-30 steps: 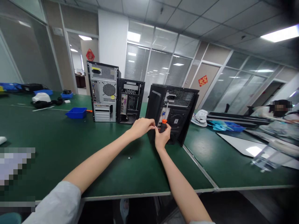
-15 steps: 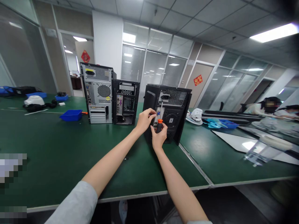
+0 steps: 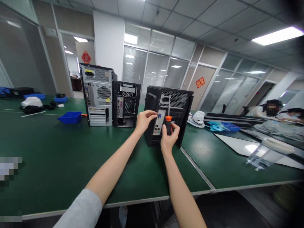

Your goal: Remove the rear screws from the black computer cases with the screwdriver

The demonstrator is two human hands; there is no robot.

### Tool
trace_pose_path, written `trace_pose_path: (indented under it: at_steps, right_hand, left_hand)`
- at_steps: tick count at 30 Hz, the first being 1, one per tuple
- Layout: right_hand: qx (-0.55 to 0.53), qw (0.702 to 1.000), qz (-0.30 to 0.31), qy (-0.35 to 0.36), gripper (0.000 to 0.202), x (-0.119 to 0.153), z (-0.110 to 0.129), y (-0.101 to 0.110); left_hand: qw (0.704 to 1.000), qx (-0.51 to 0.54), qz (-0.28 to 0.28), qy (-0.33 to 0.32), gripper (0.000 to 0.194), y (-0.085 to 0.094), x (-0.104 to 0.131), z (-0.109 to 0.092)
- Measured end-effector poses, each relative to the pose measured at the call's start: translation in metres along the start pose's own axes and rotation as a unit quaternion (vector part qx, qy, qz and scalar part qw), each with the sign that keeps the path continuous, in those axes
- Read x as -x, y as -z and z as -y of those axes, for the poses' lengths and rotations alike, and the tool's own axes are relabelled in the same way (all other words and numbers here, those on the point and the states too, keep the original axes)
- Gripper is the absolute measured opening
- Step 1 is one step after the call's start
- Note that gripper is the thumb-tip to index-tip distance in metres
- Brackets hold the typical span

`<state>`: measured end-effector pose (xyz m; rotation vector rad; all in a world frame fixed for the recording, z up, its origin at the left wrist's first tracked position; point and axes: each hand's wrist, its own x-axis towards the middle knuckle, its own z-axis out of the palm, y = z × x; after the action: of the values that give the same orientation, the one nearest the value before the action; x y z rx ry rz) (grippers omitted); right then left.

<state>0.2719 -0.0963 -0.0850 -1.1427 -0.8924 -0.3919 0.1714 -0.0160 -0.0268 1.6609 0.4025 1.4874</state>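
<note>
A black computer tower (image 3: 181,100) stands with its back facing me. My right hand (image 3: 169,142) grips a screwdriver (image 3: 168,123) by its black and orange handle, shaft pointing up in front of the tower's back. Close to the blue port on the silver port panel (image 3: 156,124), my left hand (image 3: 144,121) has thumb and forefinger brought together. Whatever may be between those fingertips is too small to make out.
Left of the tower stand a smaller black tower (image 3: 130,106) and a taller silver-backed one (image 3: 101,91). A blue bin (image 3: 70,117) sits farther left on the green table (image 3: 59,158). On the right lie a white cap-like item (image 3: 198,117), another blue bin (image 3: 230,127) and panels; people sit beyond.
My right hand has moved right with the screwdriver, away from the left hand, uncovering the port panel. My left hand stays near the panel's upper part, its fingers drawn slightly left.
</note>
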Motion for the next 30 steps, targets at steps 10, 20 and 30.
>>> trace_pose_path:
  at_steps: [10, 20, 30]
  right_hand:
    - [0.054, 0.996, 0.029, 0.058, 0.034, -0.037, 0.004, 0.035]
    - [0.173, 0.964, 0.053, 0.197, 0.027, -0.053, 0.024, 0.077]
    - [0.250, 0.914, 0.067, 0.311, 0.027, -0.065, 0.029, 0.107]
  left_hand:
    - [0.985, 0.155, -0.009, 0.080, 0.033, 0.002, -0.002, 0.002]
    - [0.980, 0.177, -0.012, 0.091, 0.034, 0.004, -0.001, 0.001]
    - [0.979, 0.184, -0.004, 0.087, 0.035, 0.006, -0.002, 0.003]
